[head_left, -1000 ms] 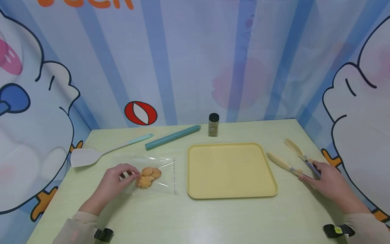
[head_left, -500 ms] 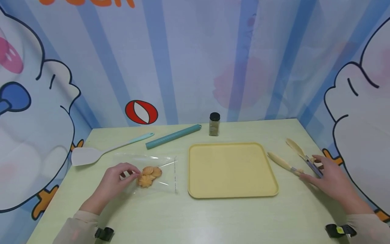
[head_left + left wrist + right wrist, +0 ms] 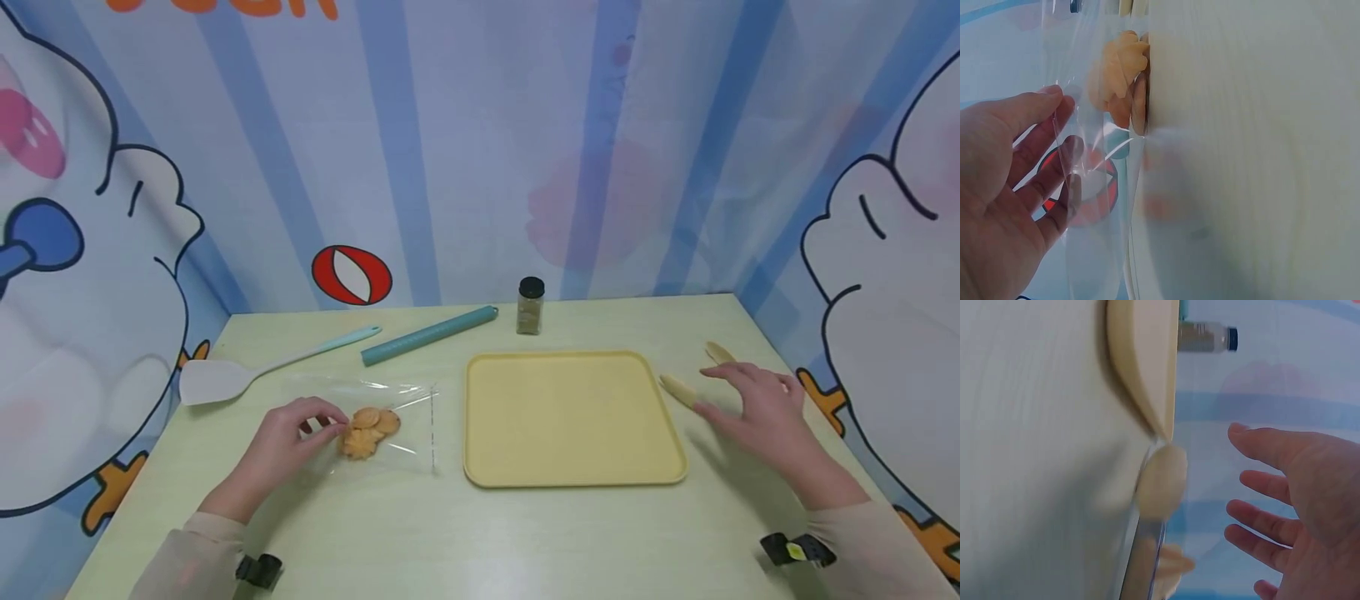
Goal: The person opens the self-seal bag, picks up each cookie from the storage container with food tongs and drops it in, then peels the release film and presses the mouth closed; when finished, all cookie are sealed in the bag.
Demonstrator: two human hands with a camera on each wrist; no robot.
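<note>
The left hand (image 3: 288, 446) pinches the near-left part of a clear bag (image 3: 412, 417) between thumb and fingertips; several cookies (image 3: 365, 432) lie in the bag. In the left wrist view that hand (image 3: 1019, 169) holds the film (image 3: 1094, 250) beside the cookies (image 3: 1124, 75). The right hand (image 3: 765, 417) hovers with parted fingers over the tongs (image 3: 678, 390), hiding their middle and handle end. The right wrist view shows the hand (image 3: 1285, 506) holding nothing, apart from the tongs (image 3: 1161, 481).
A yellow tray (image 3: 573, 421) lies between the bag and the tongs. Behind stand a black-capped jar (image 3: 530, 308) and, lying down, a teal rod (image 3: 429, 335). A pale spatula (image 3: 217, 382) lies at the back left. A printed curtain (image 3: 480, 150) surrounds the table.
The right hand has let go of the tongs' handle end, risen and moved left over them. The left hand has kept its pinch on the bag.
</note>
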